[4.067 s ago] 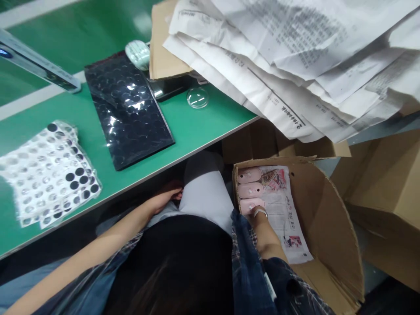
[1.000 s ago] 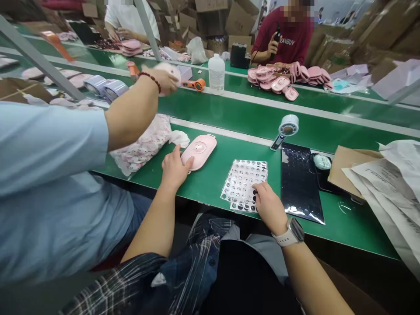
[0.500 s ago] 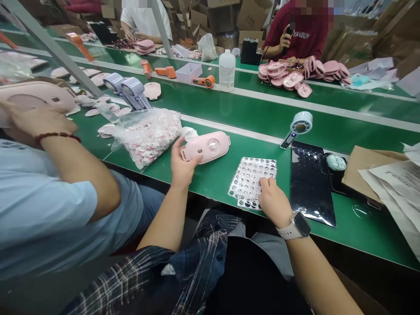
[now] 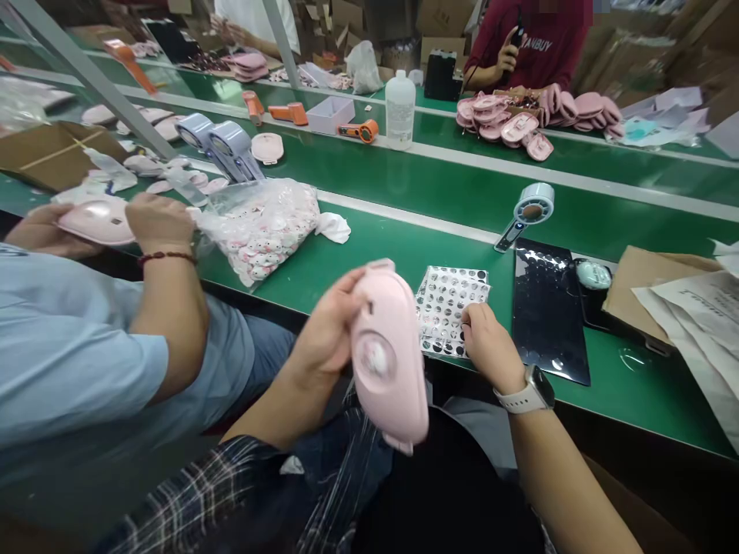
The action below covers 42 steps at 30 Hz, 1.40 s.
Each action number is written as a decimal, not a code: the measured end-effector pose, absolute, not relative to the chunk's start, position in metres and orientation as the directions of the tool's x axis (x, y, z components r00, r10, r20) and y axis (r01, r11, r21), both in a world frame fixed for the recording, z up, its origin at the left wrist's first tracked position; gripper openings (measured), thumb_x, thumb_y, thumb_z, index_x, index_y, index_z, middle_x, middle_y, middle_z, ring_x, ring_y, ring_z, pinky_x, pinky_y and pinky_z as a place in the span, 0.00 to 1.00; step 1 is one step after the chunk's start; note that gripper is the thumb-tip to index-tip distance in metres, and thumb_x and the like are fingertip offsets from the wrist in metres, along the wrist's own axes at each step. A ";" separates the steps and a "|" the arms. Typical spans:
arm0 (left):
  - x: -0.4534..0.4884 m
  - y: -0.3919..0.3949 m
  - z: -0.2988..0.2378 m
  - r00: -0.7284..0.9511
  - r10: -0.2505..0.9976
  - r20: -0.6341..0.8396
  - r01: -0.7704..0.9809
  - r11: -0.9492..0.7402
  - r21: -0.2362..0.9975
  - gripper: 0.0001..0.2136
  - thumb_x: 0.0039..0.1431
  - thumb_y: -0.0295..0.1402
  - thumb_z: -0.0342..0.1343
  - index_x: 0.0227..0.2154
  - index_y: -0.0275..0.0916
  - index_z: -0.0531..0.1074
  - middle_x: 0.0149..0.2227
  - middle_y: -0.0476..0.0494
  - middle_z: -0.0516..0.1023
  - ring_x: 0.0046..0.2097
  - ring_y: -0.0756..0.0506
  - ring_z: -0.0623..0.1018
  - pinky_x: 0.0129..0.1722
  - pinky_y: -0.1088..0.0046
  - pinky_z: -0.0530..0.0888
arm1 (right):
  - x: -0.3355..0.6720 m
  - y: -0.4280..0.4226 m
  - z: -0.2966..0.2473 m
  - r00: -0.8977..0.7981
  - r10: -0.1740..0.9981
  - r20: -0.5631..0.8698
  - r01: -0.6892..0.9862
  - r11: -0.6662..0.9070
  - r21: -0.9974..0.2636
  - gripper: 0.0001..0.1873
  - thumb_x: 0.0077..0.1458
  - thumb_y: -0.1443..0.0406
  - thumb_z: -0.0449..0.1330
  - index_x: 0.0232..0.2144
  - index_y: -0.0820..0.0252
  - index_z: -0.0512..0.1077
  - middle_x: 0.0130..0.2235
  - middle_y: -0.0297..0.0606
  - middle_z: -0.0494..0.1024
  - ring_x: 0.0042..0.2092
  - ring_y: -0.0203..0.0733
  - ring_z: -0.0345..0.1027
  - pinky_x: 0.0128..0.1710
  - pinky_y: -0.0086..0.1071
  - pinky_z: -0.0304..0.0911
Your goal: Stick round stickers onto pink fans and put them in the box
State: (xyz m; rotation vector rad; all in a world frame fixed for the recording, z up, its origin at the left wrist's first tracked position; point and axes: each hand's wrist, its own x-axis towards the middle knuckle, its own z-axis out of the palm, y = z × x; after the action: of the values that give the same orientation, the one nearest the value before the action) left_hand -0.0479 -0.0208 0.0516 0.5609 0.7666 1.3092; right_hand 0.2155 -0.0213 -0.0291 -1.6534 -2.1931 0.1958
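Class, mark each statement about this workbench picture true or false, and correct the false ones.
1. The left hand holds a pink oval casing above the lap. True.
2. The right hand rests on a cardboard box. False: its fingers touch the sticker sheet.
3. A watch sits on the right wrist. True.
4. The white bottle lies on its side. False: it stands upright.
5. The person in the pale blue shirt holds a pink casing too. True.

Bare green table [image 4: 358, 254] between plastic bag [image 4: 262, 223] and sticker sheet [image 4: 450, 304]; co-worker's arm [image 4: 167, 308] probably crowds left
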 end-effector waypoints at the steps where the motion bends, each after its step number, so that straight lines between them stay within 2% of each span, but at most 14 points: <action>1: -0.038 -0.032 0.053 0.203 0.952 -0.229 -0.618 0.306 0.724 0.26 0.40 0.33 0.77 0.44 0.36 0.77 0.38 0.46 0.81 0.32 0.52 0.79 0.32 0.81 0.77 | 0.216 -0.022 -0.028 -0.223 0.951 0.212 0.890 0.288 -0.354 0.09 0.59 0.76 0.48 0.34 0.57 0.60 0.37 0.41 0.67 0.35 0.44 0.60 0.33 0.34 0.54; 3: -0.021 -0.049 0.049 0.415 0.863 -0.289 -0.556 0.492 0.670 0.24 0.43 0.34 0.76 0.44 0.35 0.76 0.37 0.44 0.81 0.32 0.51 0.78 0.33 0.79 0.76 | 0.216 -0.024 -0.026 -0.208 0.958 0.197 0.876 0.272 -0.399 0.08 0.59 0.75 0.47 0.34 0.57 0.59 0.37 0.41 0.67 0.36 0.45 0.61 0.34 0.35 0.54; 6: -0.008 -0.058 0.036 0.575 0.770 -0.276 -0.471 0.587 0.659 0.25 0.49 0.39 0.74 0.47 0.34 0.75 0.40 0.41 0.81 0.37 0.49 0.79 0.38 0.77 0.76 | 0.217 -0.028 -0.020 -0.201 0.969 0.142 0.845 0.245 -0.475 0.07 0.59 0.73 0.47 0.33 0.57 0.59 0.37 0.41 0.68 0.38 0.46 0.62 0.38 0.36 0.56; 9: -0.008 -0.056 0.026 0.667 0.722 -0.183 -0.373 0.537 0.757 0.34 0.50 0.42 0.72 0.59 0.39 0.69 0.53 0.36 0.77 0.50 0.42 0.78 0.47 0.70 0.75 | 0.218 -0.032 -0.011 -0.216 0.975 0.059 0.800 0.211 -0.562 0.04 0.59 0.70 0.49 0.32 0.57 0.60 0.36 0.41 0.69 0.39 0.46 0.63 0.39 0.37 0.56; 11: -0.012 -0.055 0.024 0.743 0.663 -0.093 -0.278 0.432 0.858 0.41 0.50 0.41 0.72 0.66 0.41 0.62 0.63 0.34 0.69 0.60 0.35 0.72 0.56 0.63 0.71 | 0.221 -0.032 -0.006 -0.193 0.981 0.029 0.743 0.165 -0.649 0.02 0.57 0.68 0.52 0.32 0.57 0.61 0.35 0.40 0.69 0.37 0.44 0.63 0.37 0.36 0.57; 13: -0.015 -0.056 0.026 0.788 0.616 -0.015 -0.208 0.288 0.935 0.45 0.51 0.40 0.71 0.69 0.42 0.57 0.69 0.33 0.61 0.67 0.30 0.64 0.63 0.56 0.66 | 0.226 -0.031 -0.003 -0.129 0.992 0.009 0.657 0.092 -0.749 0.04 0.54 0.65 0.56 0.33 0.58 0.64 0.33 0.36 0.70 0.35 0.41 0.63 0.36 0.35 0.57; 15: -0.016 -0.057 0.028 0.768 0.640 0.026 -0.183 0.181 0.966 0.44 0.53 0.40 0.70 0.70 0.42 0.55 0.70 0.33 0.58 0.69 0.29 0.61 0.66 0.53 0.63 | 0.234 -0.029 0.000 -0.066 0.998 -0.007 0.517 0.028 -0.855 0.08 0.52 0.63 0.60 0.34 0.58 0.66 0.33 0.34 0.70 0.34 0.39 0.64 0.35 0.33 0.60; 18: -0.016 -0.061 0.030 0.662 0.749 0.018 -0.172 0.128 0.977 0.42 0.57 0.41 0.67 0.70 0.44 0.53 0.69 0.34 0.60 0.68 0.31 0.64 0.66 0.53 0.64 | 0.241 -0.033 0.009 0.073 0.997 -0.001 0.190 -0.015 -0.982 0.15 0.47 0.61 0.68 0.35 0.58 0.67 0.33 0.32 0.71 0.35 0.38 0.68 0.37 0.33 0.66; 21: -0.014 -0.065 0.029 0.554 0.832 0.005 -0.137 0.085 0.987 0.41 0.59 0.44 0.65 0.70 0.44 0.51 0.70 0.34 0.59 0.69 0.31 0.63 0.66 0.53 0.64 | 0.237 -0.048 0.029 0.175 0.984 -0.040 -0.091 -0.024 -0.996 0.18 0.46 0.62 0.72 0.34 0.58 0.68 0.34 0.31 0.72 0.32 0.34 0.69 0.34 0.31 0.70; 23: -0.013 -0.067 0.029 0.522 0.853 0.009 -0.097 0.049 0.994 0.41 0.60 0.45 0.64 0.70 0.43 0.51 0.71 0.35 0.58 0.69 0.32 0.61 0.67 0.53 0.62 | 0.229 -0.062 0.046 0.138 0.988 -0.063 -0.177 -0.038 -0.983 0.17 0.47 0.63 0.72 0.34 0.58 0.69 0.34 0.31 0.73 0.28 0.32 0.69 0.26 0.26 0.66; 26: -0.012 -0.067 0.031 0.525 0.851 0.018 -0.034 0.000 0.999 0.40 0.61 0.47 0.62 0.70 0.43 0.50 0.71 0.35 0.57 0.69 0.32 0.61 0.68 0.53 0.61 | 0.216 -0.080 0.064 0.051 0.998 -0.030 -0.184 -0.020 -0.983 0.14 0.52 0.66 0.71 0.36 0.58 0.69 0.33 0.31 0.74 0.26 0.30 0.68 0.21 0.22 0.60; 31: -0.008 -0.065 0.037 0.523 0.851 0.052 0.057 -0.096 0.994 0.41 0.61 0.47 0.62 0.71 0.44 0.48 0.73 0.36 0.53 0.70 0.31 0.60 0.68 0.53 0.61 | 0.206 -0.090 0.070 0.012 0.998 0.058 -0.148 0.059 -0.987 0.12 0.56 0.68 0.69 0.38 0.57 0.69 0.32 0.32 0.75 0.27 0.31 0.69 0.24 0.23 0.65; 36: -0.005 -0.067 0.045 0.571 0.819 0.059 0.108 -0.146 0.983 0.41 0.61 0.47 0.61 0.71 0.45 0.48 0.71 0.37 0.56 0.68 0.32 0.64 0.67 0.52 0.62 | 0.205 -0.091 0.071 0.038 0.993 0.108 -0.108 0.111 -0.988 0.12 0.56 0.68 0.69 0.37 0.57 0.68 0.32 0.32 0.75 0.25 0.32 0.68 0.22 0.24 0.65; 42: -0.004 -0.072 0.053 0.576 0.817 0.012 0.149 -0.120 0.982 0.42 0.60 0.47 0.62 0.71 0.47 0.48 0.69 0.36 0.61 0.65 0.29 0.68 0.66 0.48 0.63 | 0.204 -0.094 0.077 0.042 0.994 0.098 0.004 0.098 -0.995 0.11 0.55 0.67 0.70 0.35 0.57 0.69 0.33 0.33 0.77 0.24 0.30 0.66 0.20 0.24 0.65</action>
State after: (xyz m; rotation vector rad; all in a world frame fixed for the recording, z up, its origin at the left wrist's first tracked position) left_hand -0.0039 -0.0721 0.0532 1.6170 0.8283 0.6993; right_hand 0.2037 -0.0939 0.0769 -1.1578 -1.2241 1.1052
